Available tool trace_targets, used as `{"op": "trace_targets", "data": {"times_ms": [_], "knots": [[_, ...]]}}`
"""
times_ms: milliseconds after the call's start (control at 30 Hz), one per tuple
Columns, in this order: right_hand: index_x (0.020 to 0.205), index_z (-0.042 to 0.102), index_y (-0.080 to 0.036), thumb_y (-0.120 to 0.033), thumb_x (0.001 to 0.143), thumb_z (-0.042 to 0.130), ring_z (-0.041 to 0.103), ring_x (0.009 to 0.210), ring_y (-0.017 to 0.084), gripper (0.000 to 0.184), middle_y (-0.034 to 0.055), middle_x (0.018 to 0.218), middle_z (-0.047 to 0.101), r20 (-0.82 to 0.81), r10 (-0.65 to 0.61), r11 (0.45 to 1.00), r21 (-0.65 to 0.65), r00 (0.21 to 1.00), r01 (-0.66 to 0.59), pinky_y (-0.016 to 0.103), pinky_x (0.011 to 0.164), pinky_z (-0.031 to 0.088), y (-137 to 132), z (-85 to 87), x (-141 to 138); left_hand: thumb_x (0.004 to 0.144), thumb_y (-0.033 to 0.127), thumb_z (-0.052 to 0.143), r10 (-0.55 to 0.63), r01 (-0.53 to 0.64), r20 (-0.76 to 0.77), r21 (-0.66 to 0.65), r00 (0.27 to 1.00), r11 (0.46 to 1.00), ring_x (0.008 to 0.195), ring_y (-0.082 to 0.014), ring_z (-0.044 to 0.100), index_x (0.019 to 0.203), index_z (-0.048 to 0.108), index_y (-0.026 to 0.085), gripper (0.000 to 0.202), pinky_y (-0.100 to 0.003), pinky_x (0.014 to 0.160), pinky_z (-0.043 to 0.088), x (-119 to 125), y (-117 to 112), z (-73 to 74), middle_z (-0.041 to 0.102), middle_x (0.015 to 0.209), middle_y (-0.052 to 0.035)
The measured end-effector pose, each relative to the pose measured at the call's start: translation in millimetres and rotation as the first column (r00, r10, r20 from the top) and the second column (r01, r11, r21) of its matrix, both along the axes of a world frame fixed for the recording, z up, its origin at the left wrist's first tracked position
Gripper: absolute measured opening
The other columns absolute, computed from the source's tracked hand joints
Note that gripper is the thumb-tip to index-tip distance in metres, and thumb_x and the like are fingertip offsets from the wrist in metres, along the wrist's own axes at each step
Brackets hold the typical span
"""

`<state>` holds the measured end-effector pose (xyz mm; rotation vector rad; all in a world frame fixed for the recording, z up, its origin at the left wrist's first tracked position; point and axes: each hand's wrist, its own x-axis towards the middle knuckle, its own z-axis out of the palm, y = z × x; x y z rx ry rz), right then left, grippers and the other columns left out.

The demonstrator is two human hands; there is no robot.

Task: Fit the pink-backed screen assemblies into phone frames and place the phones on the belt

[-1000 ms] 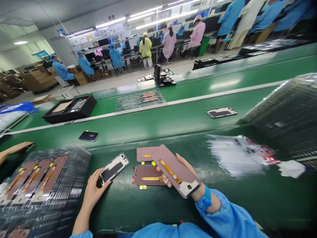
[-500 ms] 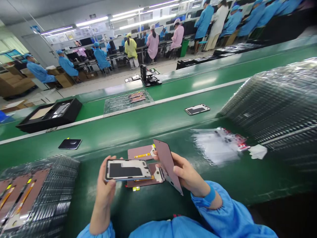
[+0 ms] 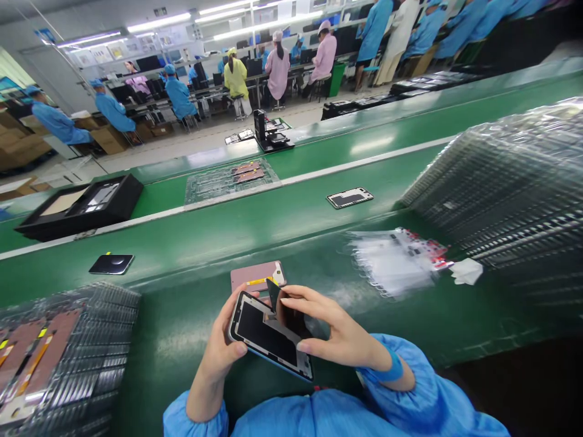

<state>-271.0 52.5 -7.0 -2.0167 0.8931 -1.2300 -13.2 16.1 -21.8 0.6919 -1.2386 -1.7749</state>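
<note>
In the head view, my left hand (image 3: 219, 343) grips the long edge of a phone frame (image 3: 262, 331), whose open face shows a black panel edged in white. My right hand (image 3: 330, 325) is closed on a phone screen (image 3: 291, 318) by its edges. It stands tilted over the frame with its dark side toward me. Its lower edge is at or just above the frame; contact is hard to make out. Behind the hands lies another phone screen (image 3: 243, 276), pinkish-brown with an orange flex cable. What lies directly under the held frame is hidden.
Stacks of clear plastic trays (image 3: 107, 328) (image 3: 492, 182) rise at left and right. A fan of clear plastic strips (image 3: 387, 261) and a crumpled white tissue (image 3: 467, 271) lie right. On the green belt are a dark phone (image 3: 112, 264), another phone frame (image 3: 350, 198) and a black box (image 3: 122, 197).
My left hand has moved right and turned the phone frame clockwise. My right hand has brought the phone screen over it, tilting the screen so its dark side shows.
</note>
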Motion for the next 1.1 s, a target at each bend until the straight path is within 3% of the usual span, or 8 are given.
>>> {"op": "trace_targets", "data": {"times_ms": [300,433,733,1100], "knots": [[0.142,0.052,-0.02,-0.042,0.09,0.069,0.045,0.135,0.028,0.059,0.0177,0.144,0.043,-0.047,0.056,0.996,0.069,0.997,-0.052,0.045,0.11,0.042,2.5,-5.2,6.9,0.069,0.051,0.083,-0.037,0.043,0.081,-0.077,0.996,0.996,0.136,-0.0323,0.046,0.145,0.05,0.028,0.086,-0.035,0.113,0.04,-8.6,1.8,3.1,0.049,0.148,-0.0103],[0.143,0.051,-0.02,-0.045,0.091,0.067,0.044,0.135,0.027,0.059,0.0171,0.145,0.042,-0.06,0.057,0.995,0.088,0.997,-0.052,0.043,0.111,0.041,4.7,-8.6,8.8,0.069,0.051,0.083,-0.048,0.052,0.043,-0.101,0.998,0.993,0.135,-0.0313,0.049,0.146,0.047,0.026,0.088,-0.036,0.112,0.041,-14.4,2.5,2.3,0.051,0.146,-0.0118],[0.146,0.045,-0.023,-0.046,0.095,0.061,0.044,0.135,0.025,0.059,0.0156,0.147,0.04,-0.2,-0.076,0.996,-0.07,0.977,0.063,0.039,0.109,0.044,15.1,-9.9,20.5,0.07,0.037,0.086,-0.056,0.054,-0.014,-0.125,0.998,0.991,0.129,-0.0269,0.055,0.143,0.05,0.035,0.082,-0.03,0.106,0.047,-24.7,5.8,3.1,0.057,0.142,-0.0078],[0.145,0.044,-0.021,-0.048,0.097,0.057,0.044,0.135,0.025,0.057,0.0165,0.146,0.039,-0.288,-0.109,0.989,-0.13,0.952,0.074,0.041,0.109,0.045,18.0,-10.3,19.5,0.068,0.039,0.087,-0.084,0.079,-0.045,-0.105,0.995,0.991,0.129,-0.0219,0.055,0.141,0.052,0.038,0.081,-0.023,0.107,0.044,-27.3,5.1,7.7,0.058,0.14,-0.0038]]}}
